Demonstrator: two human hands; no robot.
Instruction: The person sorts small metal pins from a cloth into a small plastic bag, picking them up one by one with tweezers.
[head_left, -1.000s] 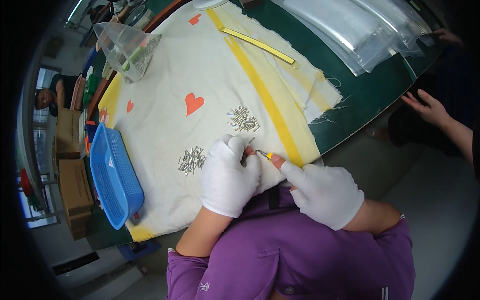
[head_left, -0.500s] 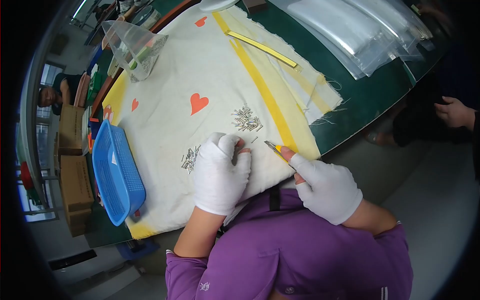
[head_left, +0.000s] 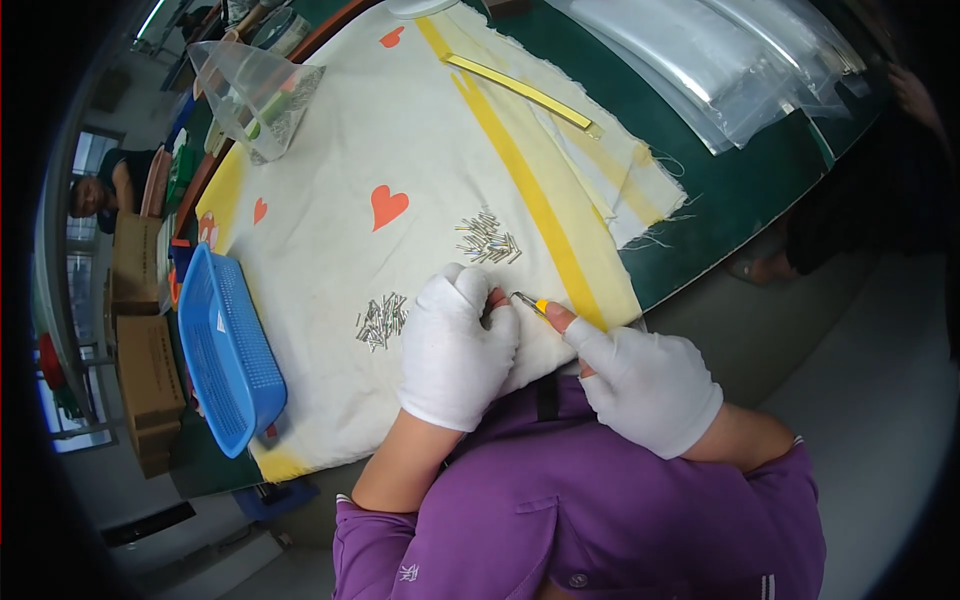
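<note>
My right hand [head_left: 655,390], in a white glove with bare fingertips, grips a yellow utility knife [head_left: 541,306], its metal tip pointing left. Facing that tip, my left hand [head_left: 458,340] is gloved the same way, thumb and index finger pinched together; what they hold is too small or hidden to make out. Just beyond the knife lies a pile of small silvery metal pins [head_left: 487,240]. A second pile of similar pins [head_left: 381,321] rests left of my left hand. Both piles are on a white cloth [head_left: 330,270] with red hearts and yellow bands.
A blue plastic basket [head_left: 230,350] stands at the left. Farther back is a clear plastic container [head_left: 255,105] with small metal parts inside. A yellow strip [head_left: 520,90] lies on the cloth. Clear plastic bags [head_left: 690,70] are at the far right. Another person [head_left: 100,190] is at far left.
My left hand has shifted right, and the single pin that lay near it no longer shows. The knife has moved left, its tip now close to my left fingertips. More of the left pile shows.
</note>
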